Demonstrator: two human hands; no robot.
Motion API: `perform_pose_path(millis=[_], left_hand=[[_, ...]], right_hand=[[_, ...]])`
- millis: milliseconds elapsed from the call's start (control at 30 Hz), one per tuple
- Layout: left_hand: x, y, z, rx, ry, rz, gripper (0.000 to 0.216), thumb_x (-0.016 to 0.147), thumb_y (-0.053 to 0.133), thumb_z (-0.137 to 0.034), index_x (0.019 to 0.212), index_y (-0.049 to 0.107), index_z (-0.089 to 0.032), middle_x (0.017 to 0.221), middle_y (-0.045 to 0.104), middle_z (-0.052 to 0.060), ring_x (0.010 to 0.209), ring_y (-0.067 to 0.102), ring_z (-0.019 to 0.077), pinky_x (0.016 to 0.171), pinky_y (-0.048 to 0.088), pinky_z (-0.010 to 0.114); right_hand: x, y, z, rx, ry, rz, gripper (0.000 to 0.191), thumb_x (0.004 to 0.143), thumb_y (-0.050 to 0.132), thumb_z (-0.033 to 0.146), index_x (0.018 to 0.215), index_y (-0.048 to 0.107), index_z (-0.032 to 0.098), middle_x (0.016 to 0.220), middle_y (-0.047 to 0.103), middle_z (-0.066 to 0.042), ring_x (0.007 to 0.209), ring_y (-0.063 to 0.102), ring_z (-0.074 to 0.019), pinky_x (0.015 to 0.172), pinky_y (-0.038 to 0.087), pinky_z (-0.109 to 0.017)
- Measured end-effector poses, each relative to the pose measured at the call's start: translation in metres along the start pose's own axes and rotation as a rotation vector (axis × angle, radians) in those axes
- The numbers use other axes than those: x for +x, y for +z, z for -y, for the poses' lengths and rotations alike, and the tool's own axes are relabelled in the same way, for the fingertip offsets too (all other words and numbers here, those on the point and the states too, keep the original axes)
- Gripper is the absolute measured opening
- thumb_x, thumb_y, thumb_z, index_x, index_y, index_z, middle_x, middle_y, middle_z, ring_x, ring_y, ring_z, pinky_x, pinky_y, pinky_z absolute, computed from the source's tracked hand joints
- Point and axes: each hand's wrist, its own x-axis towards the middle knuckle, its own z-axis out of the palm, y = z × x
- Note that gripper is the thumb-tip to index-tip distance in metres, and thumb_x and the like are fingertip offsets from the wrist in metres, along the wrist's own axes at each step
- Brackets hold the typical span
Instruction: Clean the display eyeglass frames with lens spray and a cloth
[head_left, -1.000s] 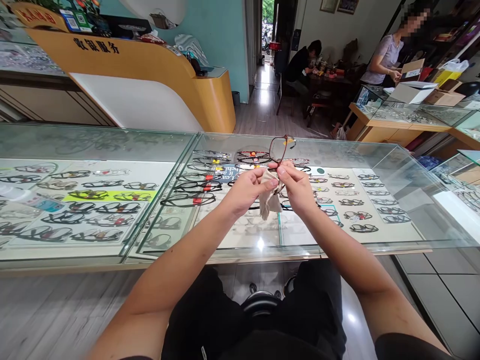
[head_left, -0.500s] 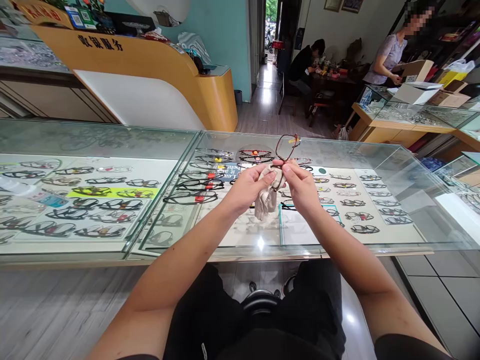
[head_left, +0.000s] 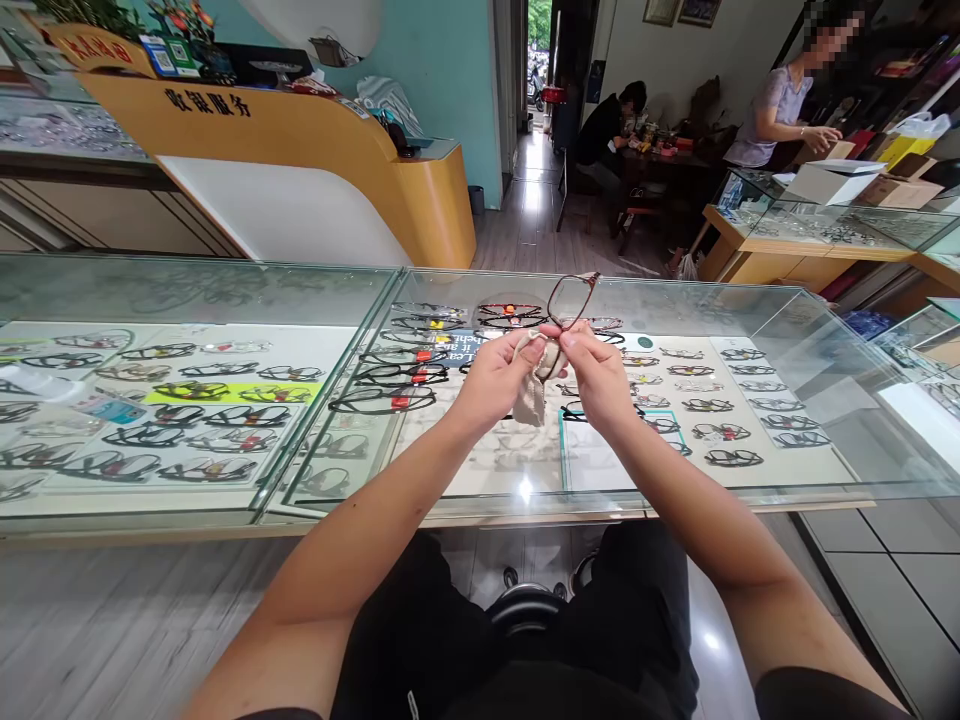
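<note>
A pair of eyeglasses [head_left: 592, 293] with thin dark-reddish rims is held up over the glass counter, one lens standing above my fingers. My right hand [head_left: 598, 378] pinches the frame near its middle. In my left hand [head_left: 491, 380] is a crumpled beige cloth [head_left: 531, 402], closed around the lower lens, which the cloth and fingers partly hide. Both hands meet at the glasses, thumbs close together. Under them, inside the counter, lie rows of spectacle frames [head_left: 394, 400], some with red or yellow tags.
The glass display counter [head_left: 465, 508] spans the width before me. A clear spray bottle [head_left: 105, 402] lies on its left part. Beyond stand a wooden cashier desk [head_left: 435, 200], a seated person [head_left: 600, 130], and a standing person [head_left: 776, 115] by cardboard boxes [head_left: 836, 183].
The glasses have turned slightly in my fingers, and the cloth hangs a little higher and narrower. At the right, the standing person's hand has risen and moved right over the boxes.
</note>
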Motion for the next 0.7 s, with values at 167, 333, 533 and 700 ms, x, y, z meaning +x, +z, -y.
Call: perform_pose_path(millis=[167,333,533,700], left_hand=[[-0.002,-0.006,-0.001,0.075,-0.019,0.011,0.055,0.082,0.095,-0.06,0.112,0.077,-0.017,0.091,0.079,0.005,0.084,0.073,0.0191,0.075,0.055,0.027],[0.001,-0.005,0.003,0.025,-0.016,-0.048,0.065,0.071,0.1,-0.067,0.106,0.075,-0.018,0.084,0.072,0.0,0.07,0.064,0.0134,0.065,0.054,0.025],[0.004,-0.004,0.005,0.009,-0.019,-0.036,0.065,0.082,0.086,-0.079,0.099,0.076,-0.018,0.078,0.07,0.002,0.069,0.063,0.0153,0.065,0.053,0.027],[0.008,-0.018,0.01,-0.078,-0.099,-0.054,0.061,0.083,0.088,-0.076,0.099,0.076,-0.018,0.082,0.073,0.002,0.076,0.067,0.0166,0.069,0.054,0.026]], right_hand=[[0.003,-0.001,0.005,0.012,0.059,-0.052,0.052,0.089,0.084,0.068,0.066,0.07,0.024,0.099,0.063,-0.006,0.109,0.063,-0.0257,0.095,0.057,-0.04],[0.001,0.005,0.005,0.059,0.092,-0.013,0.042,0.083,0.09,0.066,0.074,0.079,0.026,0.099,0.064,-0.005,0.101,0.064,-0.024,0.083,0.061,-0.038],[0.001,0.004,0.007,0.04,0.049,-0.105,0.035,0.081,0.095,0.06,0.073,0.084,0.027,0.092,0.064,-0.003,0.096,0.065,-0.0225,0.089,0.059,-0.041],[0.01,-0.014,0.008,-0.039,0.048,-0.19,0.033,0.087,0.087,0.06,0.083,0.086,0.028,0.088,0.061,-0.002,0.096,0.061,-0.0209,0.1,0.055,-0.041]])
